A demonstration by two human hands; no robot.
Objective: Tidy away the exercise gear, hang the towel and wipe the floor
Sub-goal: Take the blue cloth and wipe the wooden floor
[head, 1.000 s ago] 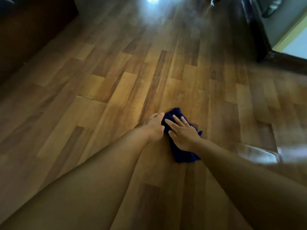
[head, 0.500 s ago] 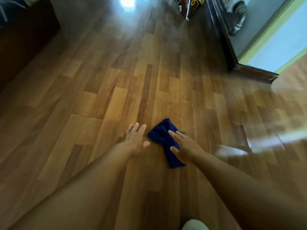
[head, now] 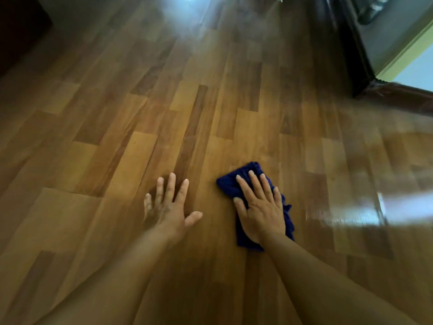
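The right hand (head: 262, 211) lies flat, fingers straight, pressing the dark blue cloth (head: 228, 184) onto the wooden floor (head: 117, 148); the left hand (head: 169, 207), its grip spread, rests on bare boards beside it; dark skirting (head: 398, 95) lies beyond.
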